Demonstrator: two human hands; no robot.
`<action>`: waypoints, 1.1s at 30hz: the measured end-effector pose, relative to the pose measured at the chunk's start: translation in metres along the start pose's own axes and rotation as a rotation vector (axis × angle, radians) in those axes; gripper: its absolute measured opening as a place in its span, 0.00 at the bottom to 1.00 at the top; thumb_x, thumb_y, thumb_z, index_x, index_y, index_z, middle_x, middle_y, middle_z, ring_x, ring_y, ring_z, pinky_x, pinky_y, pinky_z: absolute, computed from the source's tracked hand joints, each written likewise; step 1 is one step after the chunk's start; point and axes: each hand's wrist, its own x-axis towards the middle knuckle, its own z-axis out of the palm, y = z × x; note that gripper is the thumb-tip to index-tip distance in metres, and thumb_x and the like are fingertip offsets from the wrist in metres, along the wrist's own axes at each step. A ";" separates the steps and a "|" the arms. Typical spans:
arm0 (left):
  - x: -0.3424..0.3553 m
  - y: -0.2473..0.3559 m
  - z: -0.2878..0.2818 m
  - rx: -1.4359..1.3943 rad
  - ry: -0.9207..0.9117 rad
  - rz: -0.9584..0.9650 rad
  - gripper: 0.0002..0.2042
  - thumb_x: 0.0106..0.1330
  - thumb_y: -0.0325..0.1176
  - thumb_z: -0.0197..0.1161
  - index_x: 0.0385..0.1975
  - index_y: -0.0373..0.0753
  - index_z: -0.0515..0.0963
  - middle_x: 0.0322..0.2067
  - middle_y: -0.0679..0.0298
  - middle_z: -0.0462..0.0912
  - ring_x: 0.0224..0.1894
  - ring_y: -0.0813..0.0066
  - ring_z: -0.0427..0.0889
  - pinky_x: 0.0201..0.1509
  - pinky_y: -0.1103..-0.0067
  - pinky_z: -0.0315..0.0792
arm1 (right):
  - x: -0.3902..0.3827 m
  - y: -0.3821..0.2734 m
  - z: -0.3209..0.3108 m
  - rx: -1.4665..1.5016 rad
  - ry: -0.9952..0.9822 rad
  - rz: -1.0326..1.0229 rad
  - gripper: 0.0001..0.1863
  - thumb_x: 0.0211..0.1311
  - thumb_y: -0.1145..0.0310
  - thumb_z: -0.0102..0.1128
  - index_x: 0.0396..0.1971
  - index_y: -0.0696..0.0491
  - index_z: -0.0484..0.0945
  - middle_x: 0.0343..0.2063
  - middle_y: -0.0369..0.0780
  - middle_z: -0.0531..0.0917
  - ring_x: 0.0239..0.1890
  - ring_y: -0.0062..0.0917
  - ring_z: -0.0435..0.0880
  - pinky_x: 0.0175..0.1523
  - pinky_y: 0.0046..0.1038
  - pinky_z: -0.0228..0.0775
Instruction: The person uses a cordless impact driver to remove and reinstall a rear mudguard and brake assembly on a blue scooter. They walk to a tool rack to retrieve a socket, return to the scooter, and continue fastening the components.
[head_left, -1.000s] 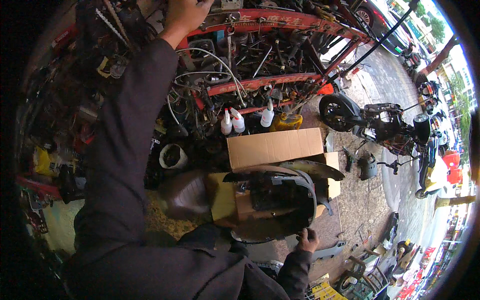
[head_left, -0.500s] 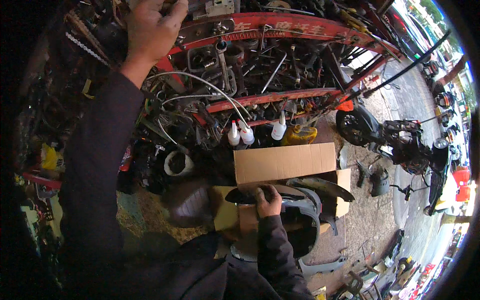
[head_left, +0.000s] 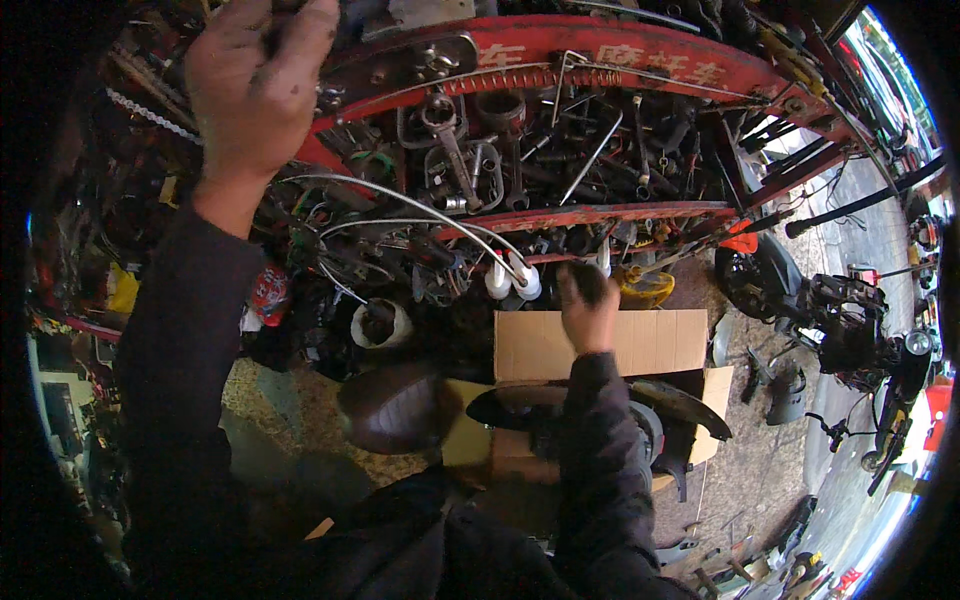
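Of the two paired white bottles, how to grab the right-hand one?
Grip the right-hand white bottle around its wide body, probably coming from the right. The other bottle crowds its left, a silver cable reaches close to its narrow top, and the right hand is already on the right.

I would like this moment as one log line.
left hand: by red tool rack | right hand: blurred, near white plastic bottles | grips: unclear
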 end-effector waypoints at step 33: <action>0.008 -0.010 0.013 0.027 -0.050 0.387 0.09 0.71 0.43 0.56 0.36 0.45 0.74 0.19 0.71 0.63 0.18 0.79 0.58 0.23 0.72 0.56 | 0.223 -0.047 0.149 -0.674 -0.261 -0.637 0.14 0.57 0.58 0.60 0.41 0.48 0.82 0.35 0.45 0.84 0.39 0.45 0.83 0.42 0.41 0.76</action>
